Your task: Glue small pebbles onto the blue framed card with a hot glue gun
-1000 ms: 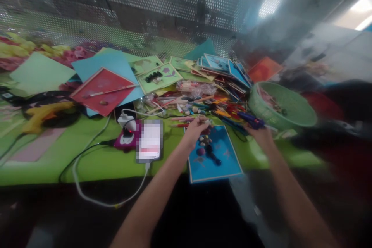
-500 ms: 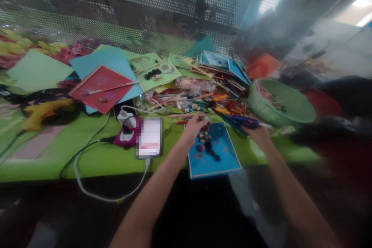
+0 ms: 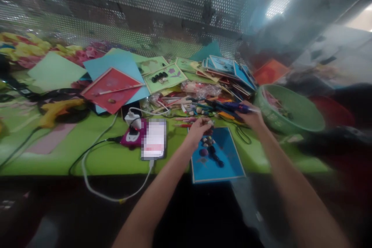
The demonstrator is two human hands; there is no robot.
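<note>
My left hand point(image 3: 201, 130) is closed in a pinch over the top edge of a blue board point(image 3: 229, 162); it holds something small and pale, too small to name. Dark beads, a purple round piece and a cluster of pebbles point(image 3: 207, 142) lie on the board. To the right, my right hand point(image 3: 252, 115) is closed around a purple tool point(image 3: 236, 107) with a dark front part, which points left over the pile of pens. Blur hides the tool's details.
A green basket point(image 3: 290, 120) stands at the right. Stacked picture boards point(image 3: 222, 64) and pens lie behind. Left of the board are a phone point(image 3: 154, 139), a purple power socket point(image 3: 132, 137) with cables, a yellow glue gun point(image 3: 58, 108) and a red board point(image 3: 112, 91).
My right hand has moved up and to the left with the purple tool, away from the blue board's right side. My left hand remains at the board's top edge. The view has shifted slightly.
</note>
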